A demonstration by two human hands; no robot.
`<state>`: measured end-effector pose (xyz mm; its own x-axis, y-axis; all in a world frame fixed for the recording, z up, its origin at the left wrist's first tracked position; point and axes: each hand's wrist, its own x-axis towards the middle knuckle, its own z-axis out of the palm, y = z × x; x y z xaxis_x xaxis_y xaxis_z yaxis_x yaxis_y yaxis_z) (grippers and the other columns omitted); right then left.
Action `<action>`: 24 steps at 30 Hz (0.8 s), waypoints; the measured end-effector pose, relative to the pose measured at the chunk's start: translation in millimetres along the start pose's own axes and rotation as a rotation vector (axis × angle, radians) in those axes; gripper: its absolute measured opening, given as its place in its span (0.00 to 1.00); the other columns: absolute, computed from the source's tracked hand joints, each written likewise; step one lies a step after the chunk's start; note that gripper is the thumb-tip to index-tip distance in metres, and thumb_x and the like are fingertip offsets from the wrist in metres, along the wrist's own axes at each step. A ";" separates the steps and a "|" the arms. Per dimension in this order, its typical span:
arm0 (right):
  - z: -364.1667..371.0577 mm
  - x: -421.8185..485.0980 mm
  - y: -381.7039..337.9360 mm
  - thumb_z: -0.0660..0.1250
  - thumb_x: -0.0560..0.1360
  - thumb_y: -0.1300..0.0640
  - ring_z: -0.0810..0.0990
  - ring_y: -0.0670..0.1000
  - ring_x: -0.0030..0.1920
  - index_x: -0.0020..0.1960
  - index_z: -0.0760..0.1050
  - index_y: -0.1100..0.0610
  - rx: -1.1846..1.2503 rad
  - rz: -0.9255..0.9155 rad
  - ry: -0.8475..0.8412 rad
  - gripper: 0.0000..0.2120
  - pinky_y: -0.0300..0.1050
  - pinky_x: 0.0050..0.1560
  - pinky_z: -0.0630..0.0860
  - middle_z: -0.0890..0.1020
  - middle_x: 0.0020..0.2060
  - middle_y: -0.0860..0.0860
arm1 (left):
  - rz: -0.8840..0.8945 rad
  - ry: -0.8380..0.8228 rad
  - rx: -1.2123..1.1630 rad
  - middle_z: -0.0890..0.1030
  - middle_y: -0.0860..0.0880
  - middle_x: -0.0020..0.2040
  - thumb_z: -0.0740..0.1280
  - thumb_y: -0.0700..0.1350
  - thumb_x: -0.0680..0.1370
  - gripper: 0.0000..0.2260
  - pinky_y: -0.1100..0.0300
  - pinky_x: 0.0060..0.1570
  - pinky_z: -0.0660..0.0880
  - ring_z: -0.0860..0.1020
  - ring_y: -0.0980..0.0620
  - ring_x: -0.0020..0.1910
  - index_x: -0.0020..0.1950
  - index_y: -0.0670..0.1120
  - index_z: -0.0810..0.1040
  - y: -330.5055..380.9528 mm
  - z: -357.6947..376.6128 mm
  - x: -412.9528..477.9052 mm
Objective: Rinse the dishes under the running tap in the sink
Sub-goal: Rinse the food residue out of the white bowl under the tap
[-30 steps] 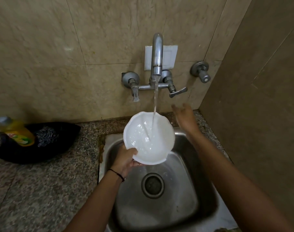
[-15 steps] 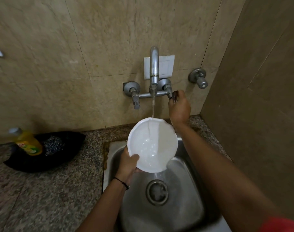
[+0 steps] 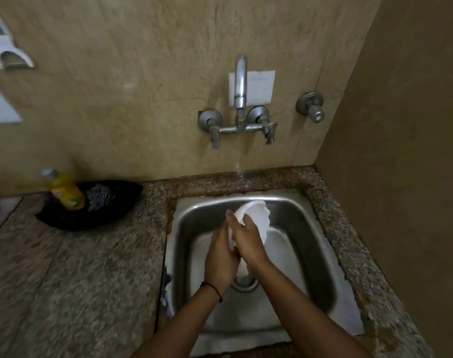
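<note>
where both hands clasp, bowl held between

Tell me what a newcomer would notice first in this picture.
At the centre, the left hand and the right hand clasp a tilted white bowl over the steel sink. Above them, a chrome tap juts from the beige wall. On the counter at the far left sits a yellow bottle.

Tap juts above the sink; wall close on right.
</note>
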<state>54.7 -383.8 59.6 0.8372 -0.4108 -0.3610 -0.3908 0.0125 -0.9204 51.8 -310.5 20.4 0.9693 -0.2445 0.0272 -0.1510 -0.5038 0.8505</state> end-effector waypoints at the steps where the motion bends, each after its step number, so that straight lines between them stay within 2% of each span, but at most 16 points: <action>1: -1.5 -5.0 10.2 0.63 0.75 0.42 0.80 0.52 0.53 0.62 0.71 0.54 -0.017 -0.030 0.022 0.21 0.52 0.60 0.75 0.81 0.52 0.53 | -0.010 -0.025 0.079 0.73 0.47 0.68 0.65 0.40 0.78 0.22 0.56 0.61 0.73 0.74 0.48 0.65 0.72 0.45 0.68 -2.1 2.1 -7.8; 3: -6.2 -10.9 32.3 0.64 0.76 0.48 0.80 0.54 0.51 0.59 0.73 0.57 -0.036 -0.029 0.080 0.17 0.53 0.58 0.76 0.82 0.49 0.56 | -0.003 -0.118 0.138 0.71 0.50 0.68 0.68 0.46 0.75 0.27 0.58 0.61 0.72 0.72 0.50 0.65 0.73 0.47 0.66 -5.7 1.9 -21.0; 6: -21.0 -5.1 52.0 0.61 0.79 0.56 0.80 0.61 0.52 0.55 0.76 0.65 0.065 0.092 0.215 0.13 0.57 0.59 0.75 0.82 0.49 0.62 | -0.041 -0.338 -0.066 0.70 0.53 0.70 0.68 0.59 0.64 0.39 0.67 0.65 0.66 0.70 0.56 0.68 0.73 0.47 0.67 -10.1 -0.1 -33.6; 8: -30.7 -5.4 58.7 0.62 0.78 0.58 0.80 0.63 0.51 0.52 0.76 0.61 0.101 0.129 0.170 0.08 0.62 0.58 0.75 0.81 0.50 0.62 | -0.169 -0.407 -0.214 0.70 0.50 0.71 0.68 0.56 0.66 0.37 0.65 0.67 0.65 0.69 0.54 0.69 0.73 0.46 0.67 -13.1 -7.6 -39.4; 10: -38.0 -12.1 50.8 0.63 0.78 0.58 0.79 0.62 0.52 0.54 0.74 0.57 0.098 0.114 0.118 0.06 0.64 0.58 0.75 0.80 0.53 0.61 | -0.326 -0.354 -0.403 0.72 0.45 0.70 0.68 0.47 0.74 0.26 0.58 0.66 0.70 0.72 0.50 0.66 0.71 0.45 0.69 -11.8 -19.0 -41.9; 12: -35.3 -21.3 30.1 0.62 0.78 0.57 0.78 0.59 0.52 0.61 0.72 0.56 0.097 0.056 0.072 0.12 0.63 0.59 0.74 0.79 0.54 0.57 | -0.440 -0.265 -0.506 0.73 0.46 0.68 0.64 0.43 0.80 0.16 0.59 0.60 0.69 0.72 0.51 0.64 0.67 0.45 0.72 -13.7 -40.0 -37.9; 14: -23.5 -31.4 -0.6 0.62 0.78 0.55 0.78 0.55 0.50 0.62 0.72 0.53 0.084 -0.042 0.002 0.13 0.61 0.59 0.74 0.79 0.52 0.54 | -0.593 -0.242 -0.614 0.73 0.49 0.64 0.62 0.50 0.81 0.11 0.57 0.59 0.68 0.70 0.51 0.63 0.62 0.51 0.73 -20.6 -66.7 -30.6; 16: 1.3 -44.5 -34.8 0.62 0.78 0.54 0.77 0.50 0.47 0.57 0.72 0.49 0.069 -0.124 -0.105 0.08 0.56 0.56 0.74 0.79 0.47 0.48 | -0.692 -0.265 -0.790 0.75 0.50 0.59 0.61 0.60 0.79 0.12 0.51 0.60 0.70 0.72 0.49 0.59 0.55 0.54 0.74 -33.0 -102.7 -22.6; 18: 36.9 -55.7 -65.7 0.63 0.78 0.53 0.77 0.46 0.45 0.55 0.73 0.46 0.082 -0.190 -0.185 0.07 0.52 0.52 0.74 0.79 0.44 0.43 | -0.687 -0.242 -0.960 0.77 0.48 0.55 0.60 0.66 0.75 0.22 0.47 0.57 0.74 0.74 0.47 0.57 0.56 0.52 0.78 -53.6 -144.4 -15.2; 20: 77.6 -67.0 -92.2 0.64 0.77 0.52 0.80 0.47 0.46 0.55 0.77 0.47 0.142 -0.213 -0.299 0.08 0.48 0.49 0.77 0.83 0.46 0.44 | -0.652 -0.156 -1.098 0.78 0.47 0.57 0.64 0.68 0.71 0.29 0.45 0.54 0.77 0.75 0.46 0.57 0.63 0.50 0.78 -71.6 -189.4 -13.2; 23: 164.2 -68.3 -107.1 0.65 0.75 0.49 0.83 0.48 0.48 0.56 0.80 0.52 0.221 -0.183 -0.488 0.12 0.47 0.48 0.79 0.85 0.48 0.48 | -0.558 0.023 -1.182 0.83 0.48 0.58 0.65 0.55 0.75 0.19 0.51 0.51 0.80 0.81 0.50 0.53 0.62 0.49 0.78 -102.2 -270.1 -22.8; 24: 194.2 -67.0 -109.1 0.66 0.73 0.48 0.83 0.48 0.50 0.55 0.80 0.52 0.250 -0.153 -0.536 0.14 0.48 0.49 0.79 0.85 0.49 0.48 | -0.531 0.084 -1.213 0.83 0.47 0.59 0.65 0.51 0.75 0.18 0.52 0.51 0.80 0.82 0.50 0.53 0.63 0.47 0.78 -113.4 -295.4 -28.0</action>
<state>115.5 -180.7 155.0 0.9781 0.0902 -0.1876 -0.2037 0.2300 -0.9516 99.2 -1.8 78.3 0.8721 -0.1752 -0.4570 0.4728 0.5431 0.6939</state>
